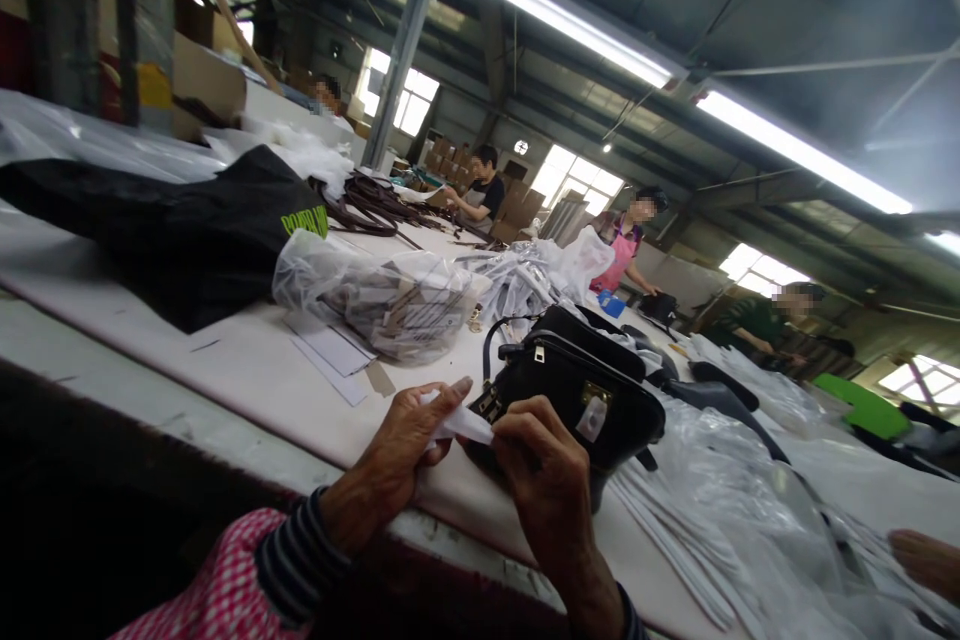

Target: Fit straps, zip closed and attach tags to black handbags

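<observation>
Between my two hands is a piece of white paper point(466, 422), folded or crumpled narrow. My left hand point(401, 445) grips its left end, thumb on top. The fingers of my right hand point(546, 470) pinch the right end. Just behind my right hand a black handbag point(559, 370) rests on the table, with gold zipper pulls and a gold clasp partly under a clear film. Its lower left side is hidden by my right hand.
On the white table point(247, 370) lie a plastic bag of flat pieces point(397, 305), a black cloth bag point(217, 230), dark straps point(375, 205) and clear plastic sheets point(720, 480). Several people work farther back. Another person's hand point(926, 560) shows at the right edge.
</observation>
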A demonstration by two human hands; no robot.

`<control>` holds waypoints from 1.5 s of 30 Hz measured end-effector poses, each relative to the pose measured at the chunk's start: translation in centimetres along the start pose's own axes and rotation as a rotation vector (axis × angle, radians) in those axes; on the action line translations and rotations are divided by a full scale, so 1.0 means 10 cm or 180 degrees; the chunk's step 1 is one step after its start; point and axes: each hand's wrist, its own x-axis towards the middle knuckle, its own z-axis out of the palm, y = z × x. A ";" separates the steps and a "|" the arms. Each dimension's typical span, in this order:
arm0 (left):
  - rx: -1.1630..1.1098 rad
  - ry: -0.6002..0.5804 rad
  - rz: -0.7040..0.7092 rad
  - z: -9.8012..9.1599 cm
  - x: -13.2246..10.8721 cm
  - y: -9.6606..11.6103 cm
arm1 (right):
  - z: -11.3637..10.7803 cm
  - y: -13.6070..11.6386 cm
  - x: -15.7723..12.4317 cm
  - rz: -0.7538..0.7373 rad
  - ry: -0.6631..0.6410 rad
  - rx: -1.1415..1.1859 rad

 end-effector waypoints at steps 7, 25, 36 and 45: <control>0.0023 -0.0352 -0.0065 -0.10 -0.01 0.12 | -0.04 0.10 -0.08 0.0258 0.0497 0.0383; 0.1146 -0.0651 0.0063 0.25 -0.13 0.22 | -0.37 -0.06 -0.25 0.1746 0.0040 0.1028; 0.1431 -0.0569 -0.0105 0.06 -0.22 0.21 | -0.12 -0.05 -0.33 0.2124 0.0215 0.1782; 0.0569 -0.0611 -0.0069 0.11 -0.05 -0.10 | -0.04 -0.06 -0.27 0.2206 0.0349 0.1906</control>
